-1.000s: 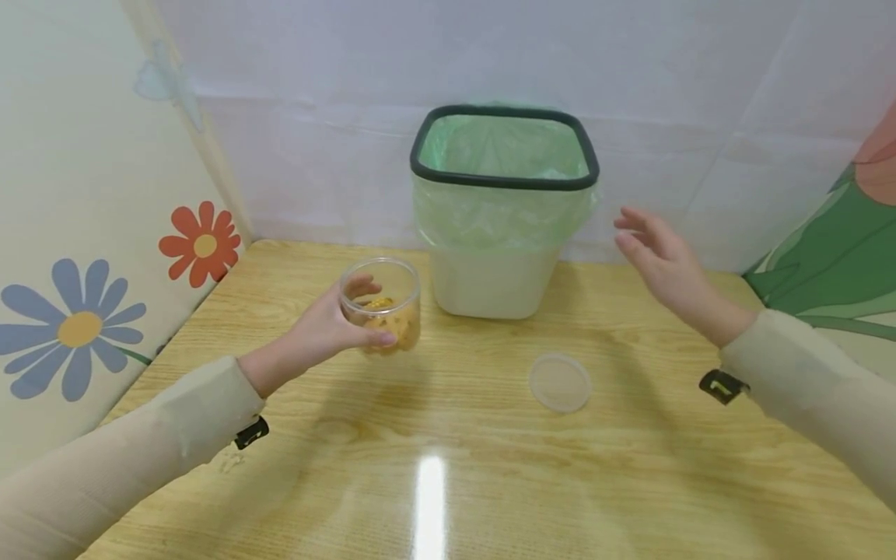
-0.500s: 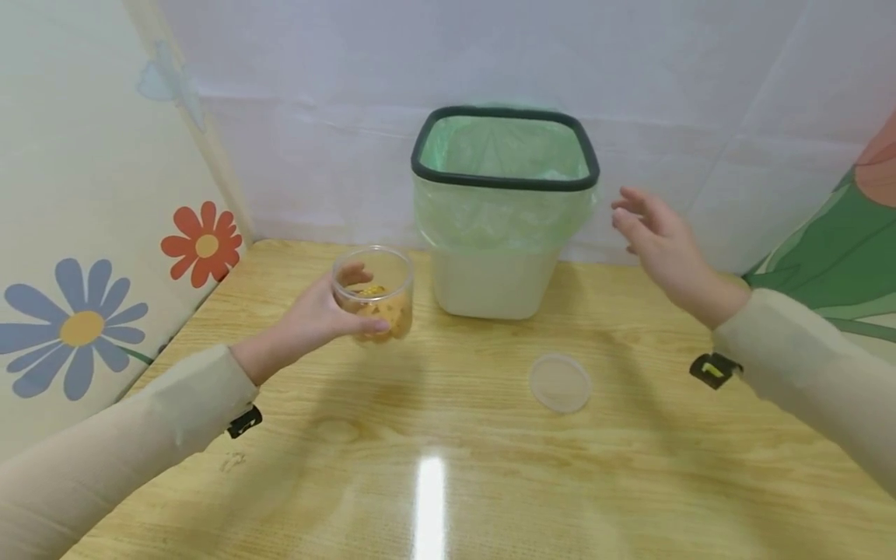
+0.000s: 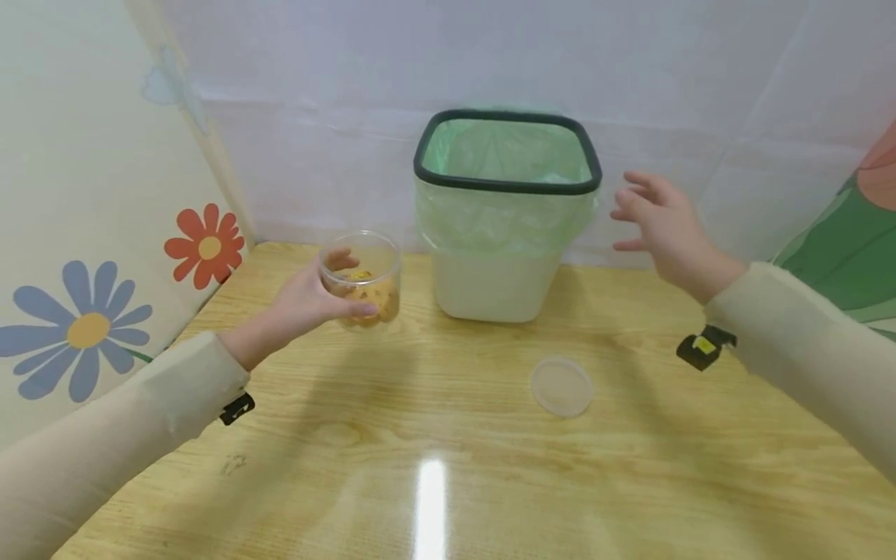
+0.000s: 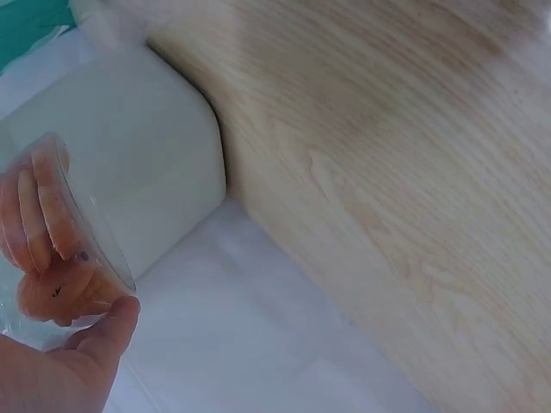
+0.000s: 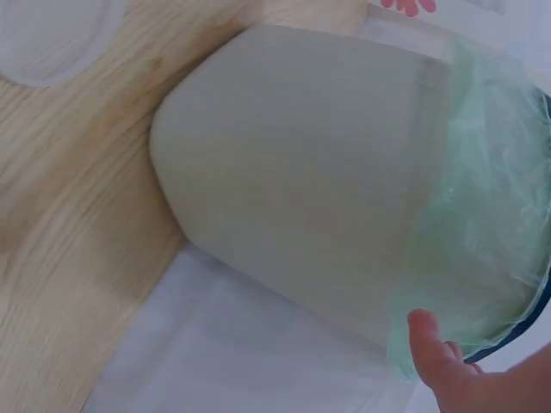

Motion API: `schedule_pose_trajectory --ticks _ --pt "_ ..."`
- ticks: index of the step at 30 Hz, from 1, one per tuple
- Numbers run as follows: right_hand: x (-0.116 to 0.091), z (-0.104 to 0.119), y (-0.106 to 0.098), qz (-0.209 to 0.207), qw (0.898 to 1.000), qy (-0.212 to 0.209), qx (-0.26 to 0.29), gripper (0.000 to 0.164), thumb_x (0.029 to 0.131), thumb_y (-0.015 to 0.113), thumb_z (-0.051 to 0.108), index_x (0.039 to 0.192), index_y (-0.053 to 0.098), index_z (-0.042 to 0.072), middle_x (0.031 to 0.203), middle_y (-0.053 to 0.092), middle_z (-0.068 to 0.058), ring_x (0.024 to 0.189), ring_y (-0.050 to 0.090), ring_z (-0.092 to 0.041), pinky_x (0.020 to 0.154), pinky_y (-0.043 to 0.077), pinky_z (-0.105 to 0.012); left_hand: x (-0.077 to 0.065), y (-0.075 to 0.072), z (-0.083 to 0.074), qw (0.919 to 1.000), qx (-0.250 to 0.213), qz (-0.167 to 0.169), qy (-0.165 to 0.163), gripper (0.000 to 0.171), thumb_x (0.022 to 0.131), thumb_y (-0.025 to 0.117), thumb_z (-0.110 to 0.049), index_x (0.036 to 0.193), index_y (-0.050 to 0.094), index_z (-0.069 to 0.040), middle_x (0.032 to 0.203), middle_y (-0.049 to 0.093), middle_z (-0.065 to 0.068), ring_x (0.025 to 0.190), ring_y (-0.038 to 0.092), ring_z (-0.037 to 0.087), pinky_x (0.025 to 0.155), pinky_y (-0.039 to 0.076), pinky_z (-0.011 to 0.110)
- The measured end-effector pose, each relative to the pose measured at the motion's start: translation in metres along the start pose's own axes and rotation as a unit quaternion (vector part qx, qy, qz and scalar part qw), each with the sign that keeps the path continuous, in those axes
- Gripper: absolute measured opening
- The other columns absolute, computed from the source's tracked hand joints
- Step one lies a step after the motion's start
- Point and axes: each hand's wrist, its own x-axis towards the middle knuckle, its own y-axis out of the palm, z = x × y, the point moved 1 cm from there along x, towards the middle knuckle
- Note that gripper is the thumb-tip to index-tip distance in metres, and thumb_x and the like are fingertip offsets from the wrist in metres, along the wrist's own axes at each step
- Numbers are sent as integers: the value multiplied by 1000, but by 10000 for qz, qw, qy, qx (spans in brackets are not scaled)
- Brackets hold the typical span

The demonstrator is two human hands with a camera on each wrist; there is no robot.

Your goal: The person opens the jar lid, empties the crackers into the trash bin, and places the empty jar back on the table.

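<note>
My left hand (image 3: 304, 299) grips a clear round plastic tub (image 3: 385, 264) with fingers behind it and thumb across its front. The tub has no lid on it and is held upright above the table, left of the bin. Orange-yellow lumps with dark spots (image 3: 374, 295) lie in its lower part; the left wrist view shows a rounded orange lump (image 4: 56, 292) through the wall. My right hand (image 3: 668, 225) hovers in the air right of the bin, fingers loosely spread, holding nothing. In the right wrist view its thumb (image 5: 426, 344) overlaps the bin's liner.
A whitish bin (image 3: 493, 284) with a green plastic liner (image 3: 504, 222) and a dark rim (image 3: 504, 185) stands at the table's back, against white cloth. A round translucent lid (image 3: 562, 386) lies flat on the wooden table (image 3: 336, 482). Flower-patterned panels (image 3: 42, 194) flank both sides.
My left hand has carried the tub a little up and to the left. The right hand has risen slightly, its fingers spreading apart. Bin and lid have stayed put.
</note>
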Motion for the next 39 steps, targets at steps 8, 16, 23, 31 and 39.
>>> schedule_pose_trajectory --ticks 8,16,23,31,39 --pt "16 16 -2 -35 9908 616 1207 65 100 51 28 156 18 19 161 13 -4 138 31 -34 73 58 -30 6 -12 -9 10000 -19 22 -83 99 83 78 -18 153 12 0 152 30 19 130 41 38 105 36 53" --pt "22 27 0 -8 9905 764 1140 64 100 52 27 156 21 21 161 16 -2 139 30 -34 78 57 -33 7 -21 -14 9999 75 -85 -86 98 82 79 -19 152 14 1 150 32 20 130 42 39 104 37 53" --pt "32 31 -1 78 9897 916 1101 65 101 50 25 157 16 22 161 14 -2 140 28 -33 81 56 -37 15 -27 -22 9996 249 -57 -140 99 81 80 -21 152 14 2 150 33 20 131 41 38 105 36 53" --pt "43 33 0 359 9818 1242 1391 69 103 46 20 157 5 22 162 6 -2 143 23 -31 105 38 -46 18 -33 -26 9990 401 -13 -194 101 81 80 -28 152 15 0 149 36 17 130 42 35 104 38 53" --pt "61 43 -2 436 9743 1418 1696 72 102 46 15 157 -1 22 162 10 0 143 25 -25 107 37 -42 26 -41 -34 9993 318 -77 -188 101 82 79 -24 153 11 -1 151 32 18 132 37 38 107 33 55"
